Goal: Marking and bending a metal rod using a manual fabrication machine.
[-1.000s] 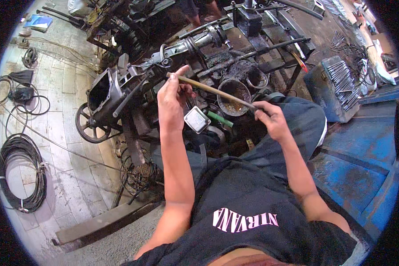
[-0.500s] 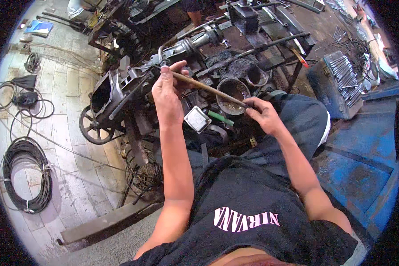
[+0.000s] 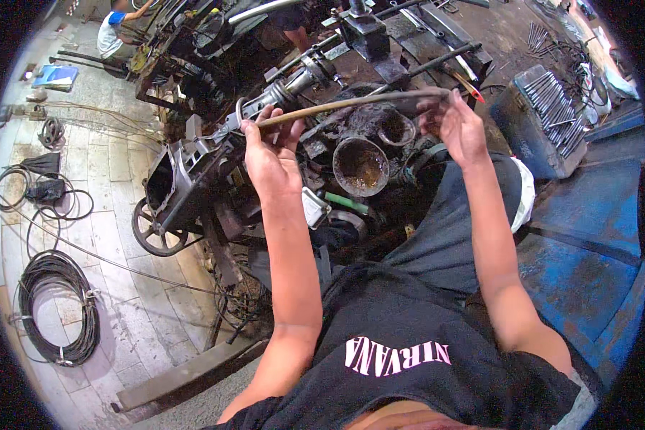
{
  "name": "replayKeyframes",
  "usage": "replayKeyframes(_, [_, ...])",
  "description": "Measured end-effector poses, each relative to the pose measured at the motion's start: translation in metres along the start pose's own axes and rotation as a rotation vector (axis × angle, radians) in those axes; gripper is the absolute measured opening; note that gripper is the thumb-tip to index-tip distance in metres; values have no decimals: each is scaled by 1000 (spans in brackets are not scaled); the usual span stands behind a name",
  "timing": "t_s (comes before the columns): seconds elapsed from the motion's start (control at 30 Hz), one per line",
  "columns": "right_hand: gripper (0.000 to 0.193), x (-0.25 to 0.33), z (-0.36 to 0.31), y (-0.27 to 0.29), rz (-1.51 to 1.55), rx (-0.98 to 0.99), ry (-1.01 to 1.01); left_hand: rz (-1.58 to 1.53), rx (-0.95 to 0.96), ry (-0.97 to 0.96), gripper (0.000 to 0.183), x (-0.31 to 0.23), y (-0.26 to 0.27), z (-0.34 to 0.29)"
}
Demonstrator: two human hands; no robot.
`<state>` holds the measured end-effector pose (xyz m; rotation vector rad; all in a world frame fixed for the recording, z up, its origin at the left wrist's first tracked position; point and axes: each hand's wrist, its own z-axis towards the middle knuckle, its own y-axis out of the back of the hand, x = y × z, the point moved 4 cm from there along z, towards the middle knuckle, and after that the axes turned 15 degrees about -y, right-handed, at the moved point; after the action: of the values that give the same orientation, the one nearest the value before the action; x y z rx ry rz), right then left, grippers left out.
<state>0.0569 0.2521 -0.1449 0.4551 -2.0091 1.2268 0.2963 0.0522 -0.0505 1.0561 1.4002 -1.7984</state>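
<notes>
A long thin rod (image 3: pixel 351 105), brownish at the left and dark toward its blurred right end, spans my two hands above the machine. My left hand (image 3: pixel 274 158) pinches its left end between thumb and fingers. At the other end my right hand (image 3: pixel 462 132) has its thumb and fingertips on the dark part, somewhat smeared by motion. Below the rod sits a round metal bowl (image 3: pixel 362 166) with brown, wet-looking contents. A smaller cup (image 3: pixel 396 129) stands beside it, amid dark greasy matter. Left of my left hand is the greasy metal machine (image 3: pixel 193 161) with a spoked handwheel (image 3: pixel 158 229).
A white box (image 3: pixel 314 208) and a green tube (image 3: pixel 347 203) lie near my lap. A blue case (image 3: pixel 541 129) of metal rods stands right. Coiled black cable (image 3: pixel 57 308) lies on the tiled floor. Another person (image 3: pixel 113 34) is at the far left; a leg (image 3: pixel 297 37) shows farther back.
My right hand has risen and moved right, lifting the rod's right end from near the bowl to almost level. My left hand keeps its end. The view has shifted, bringing in the person at far left.
</notes>
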Motion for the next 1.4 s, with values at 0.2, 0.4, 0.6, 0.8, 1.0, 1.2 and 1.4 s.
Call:
replayKeyframes(0.2, [51,10,12,-15,409,202,134,-163,-74,51,50,15,-8,-8])
replayKeyframes(0.4, [67,19,23,-27,660,544,150,-248,-73,30,46,23,11,-23])
replayKeyframes(0.6, [86,19,12,-42,877,633,152,-269,-68,105,37,47,33,-55])
replayKeyframes(0.8, [93,23,11,-33,873,606,145,-488,-32,206,50,60,38,-54])
replayKeyframes(1.0, [94,17,7,-25,927,579,132,-813,53,151,73,46,-7,-55])
replayKeyframes(1.2, [89,17,9,-3,911,566,184,-840,121,128,84,51,-29,-53])
replayKeyframes(1.4, [84,24,13,22,907,660,276,-950,231,146,85,53,-47,-58])
